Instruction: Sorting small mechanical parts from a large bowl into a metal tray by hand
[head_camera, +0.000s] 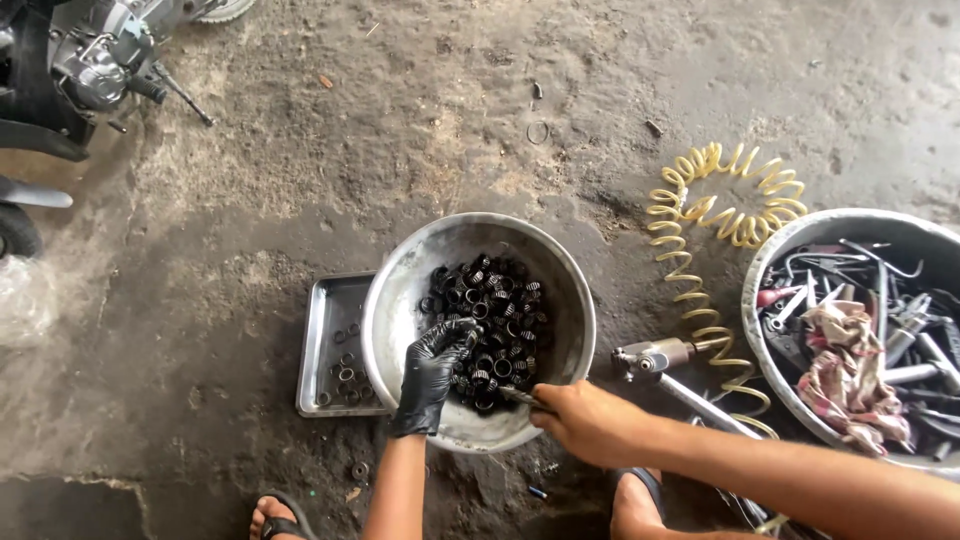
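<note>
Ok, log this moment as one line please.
left hand: black glove, in pile of small black parts | right hand: bare, holds thin tool | metal bowl on tray | floor

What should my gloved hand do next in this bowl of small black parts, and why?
Probably close the left hand on one of the black parts and lift it out. Its fingers already rest on the heap in the bowl, a few such rings lie in the tray beside it, and the right hand holds a thin tool at the rim.
</note>
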